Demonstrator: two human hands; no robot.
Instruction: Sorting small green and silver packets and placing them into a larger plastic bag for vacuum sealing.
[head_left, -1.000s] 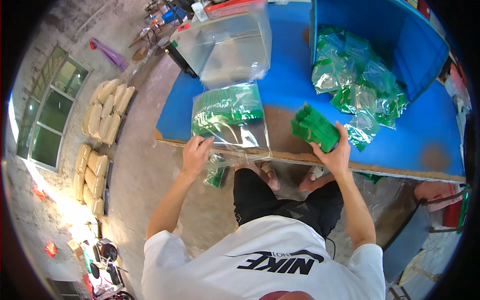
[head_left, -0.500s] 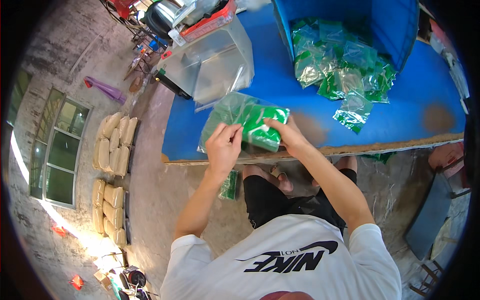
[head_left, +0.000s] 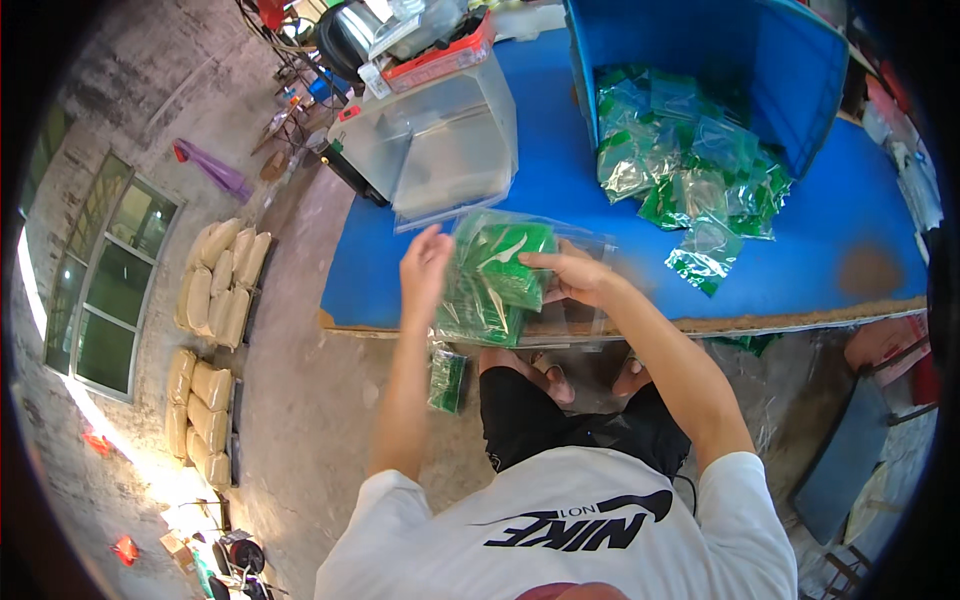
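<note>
My right hand (head_left: 578, 274) grips a green packet (head_left: 512, 250) in clear plastic, its thumb lying on top. More green packaging (head_left: 478, 314) lies beneath and beside that packet, and a clear plastic bag (head_left: 592, 318) spreads under my right hand. Just left of the packets, my left hand (head_left: 424, 268) is raised and blurred, its fingers apparently stretched out, holding nothing that I can make out. The packets are held over the table's near edge. Beyond them, a pile of clear-and-green packets (head_left: 700, 150) spills from a blue bin (head_left: 815, 70).
A translucent box (head_left: 460, 140) stands on the blue table (head_left: 560, 130), with clear sheets against it and a red tray (head_left: 440, 62) above. Another green packet (head_left: 447, 380) lies on the floor. Stacked sacks (head_left: 222, 285) are at the left; a dark panel (head_left: 845, 455) leans at the right.
My left hand has let go of the plastic and moved up and left. The green packets have shifted slightly left and turned in my right hand, and the clear bag now shows under that hand.
</note>
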